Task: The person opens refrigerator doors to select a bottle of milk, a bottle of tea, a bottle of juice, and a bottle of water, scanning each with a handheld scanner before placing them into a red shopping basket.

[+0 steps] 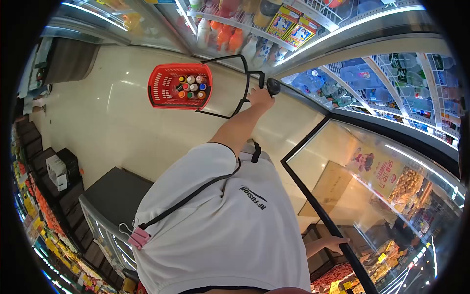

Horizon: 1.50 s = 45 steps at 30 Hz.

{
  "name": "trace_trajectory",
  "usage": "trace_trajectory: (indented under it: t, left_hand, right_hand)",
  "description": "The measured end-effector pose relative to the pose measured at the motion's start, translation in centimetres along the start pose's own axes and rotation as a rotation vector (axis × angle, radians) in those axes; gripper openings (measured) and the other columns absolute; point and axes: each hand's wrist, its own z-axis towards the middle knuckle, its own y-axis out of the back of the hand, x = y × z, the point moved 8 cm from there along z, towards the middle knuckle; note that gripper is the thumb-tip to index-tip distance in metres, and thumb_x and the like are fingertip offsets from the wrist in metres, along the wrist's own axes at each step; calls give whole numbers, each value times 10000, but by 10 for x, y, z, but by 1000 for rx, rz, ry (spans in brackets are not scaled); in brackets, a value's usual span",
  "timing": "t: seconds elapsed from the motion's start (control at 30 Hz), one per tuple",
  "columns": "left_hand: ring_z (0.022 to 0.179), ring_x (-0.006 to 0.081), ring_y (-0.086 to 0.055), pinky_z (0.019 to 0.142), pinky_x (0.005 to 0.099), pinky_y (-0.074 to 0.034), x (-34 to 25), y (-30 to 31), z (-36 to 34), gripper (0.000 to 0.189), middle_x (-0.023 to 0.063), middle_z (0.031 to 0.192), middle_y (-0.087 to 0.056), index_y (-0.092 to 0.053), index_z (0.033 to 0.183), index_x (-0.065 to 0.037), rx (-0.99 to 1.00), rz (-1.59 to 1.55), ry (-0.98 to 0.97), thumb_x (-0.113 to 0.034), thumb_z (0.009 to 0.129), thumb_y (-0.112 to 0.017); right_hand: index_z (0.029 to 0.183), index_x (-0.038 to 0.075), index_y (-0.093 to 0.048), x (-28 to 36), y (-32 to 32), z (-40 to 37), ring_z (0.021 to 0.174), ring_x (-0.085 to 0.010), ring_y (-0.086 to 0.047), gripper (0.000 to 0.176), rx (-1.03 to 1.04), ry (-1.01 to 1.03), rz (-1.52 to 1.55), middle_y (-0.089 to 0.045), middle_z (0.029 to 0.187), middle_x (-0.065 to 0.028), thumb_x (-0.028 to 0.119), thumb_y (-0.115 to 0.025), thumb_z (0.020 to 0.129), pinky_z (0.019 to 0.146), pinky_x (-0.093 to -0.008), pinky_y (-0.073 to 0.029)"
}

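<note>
My left hand reaches forward with its fingers closed round the black handle of a red shopping basket. A dark rounded thing shows right at that hand, its kind unclear. In the basket on the floor stand several bottles with caps of different colours. Low on the right, my right hand grips the black frame of an open glass cooler door.
Bottled water fills the lit cooler shelves at the upper right. Another cooler ahead holds orange drink bottles and yellow boxes. A dark-topped cabinet stands at the left, with produce shelves beyond it.
</note>
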Motion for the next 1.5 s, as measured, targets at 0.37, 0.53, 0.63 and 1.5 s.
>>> trace_trajectory:
  t: [0.37, 0.53, 0.63, 1.5]
  left_hand:
    - [1452, 431, -225, 1123, 524, -350, 7, -14, 2, 498, 200, 1610, -201, -723, 1139, -91, -59, -232, -124, -386, 738, -729]
    - [1337, 475, -388, 1103, 540, -372, 24, -30, -20, 419, 267, 1465, -428, -728, 1118, -89, -201, -384, -427, -223, 721, -728]
    - [1060, 451, -590, 905, 508, -500, 43, -22, -37, 447, 245, 1147, -636, -679, 1101, -7, -162, -477, -481, -145, 680, -735]
    - [834, 418, -707, 741, 490, -552, 72, -3, -90, 334, 242, 828, -713, -719, 917, 18, -229, -171, -157, -251, 719, -737]
  right_hand:
    - [1245, -65, -445, -13, -4, 3, 997, -262, -622, 549, 31, -79, 74, -606, 1127, -191, 235, -763, 911, 849, -399, -536]
    - [1266, -104, -466, -1, -9, 1, 1065, -278, -611, 563, 15, -78, 89, -611, 1190, -232, 228, -756, 917, 926, -400, -509]
    - [1285, -127, -460, -18, -7, 5, 1080, -291, -613, 622, 32, -172, 3, -609, 1208, -248, 270, -762, 912, 954, -403, -496]
    - [1277, 11, -575, 67, -372, -161, 1023, -350, -658, 519, 1433, 100, 188, -655, 1161, -191, 301, -721, 871, 894, -423, -517]
